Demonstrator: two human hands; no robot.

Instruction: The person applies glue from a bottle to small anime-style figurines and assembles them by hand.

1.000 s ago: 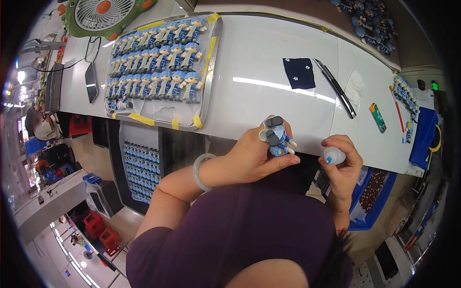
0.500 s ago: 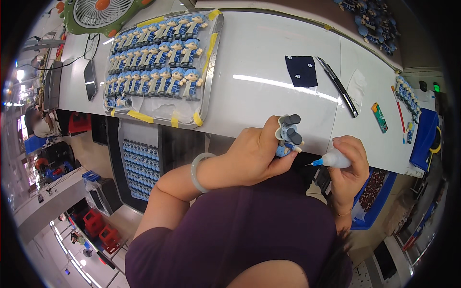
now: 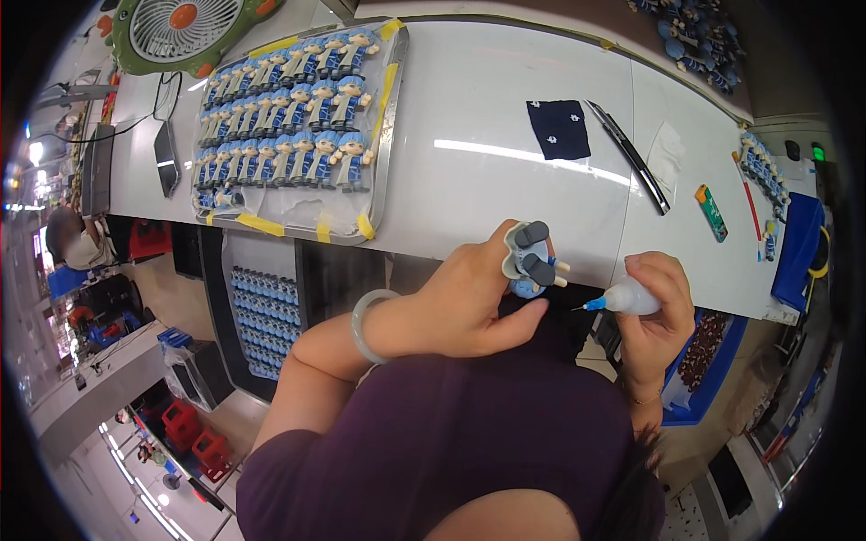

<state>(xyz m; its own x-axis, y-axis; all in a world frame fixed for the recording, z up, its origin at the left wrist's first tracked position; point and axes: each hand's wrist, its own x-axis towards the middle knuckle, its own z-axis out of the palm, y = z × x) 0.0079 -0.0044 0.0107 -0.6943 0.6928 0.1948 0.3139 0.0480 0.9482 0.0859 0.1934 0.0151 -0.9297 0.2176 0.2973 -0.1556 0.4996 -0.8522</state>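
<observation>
My left hand (image 3: 474, 302) holds a small blue-haired figurine (image 3: 530, 257) at the table's front edge, its dark shoes turned up toward me. The thumb stands off from it, while the other fingers are partly hidden behind it. In my right hand (image 3: 663, 311) is a white squeeze bottle (image 3: 631, 297) with a blue needle tip (image 3: 593, 305). That tip points left toward the figurine, apart from it. Rows of similar figurines (image 3: 289, 113) lie on a tray (image 3: 390, 135) edged with yellow tape.
On the white table (image 3: 487, 72) lie a dark cloth (image 3: 558, 130), a black craft knife (image 3: 631, 162), a white tissue (image 3: 666, 153), a green lighter (image 3: 711, 215) and a red thin stick (image 3: 750, 203). A green fan (image 3: 180, 32) stands far left. Below are a figurine-filled crate (image 3: 262, 252) and a blue bin (image 3: 690, 417).
My left thumb has come away from the figurine, which has tilted and shifted slightly left. The right hand with the bottle stays nearly still. The view has shifted a little.
</observation>
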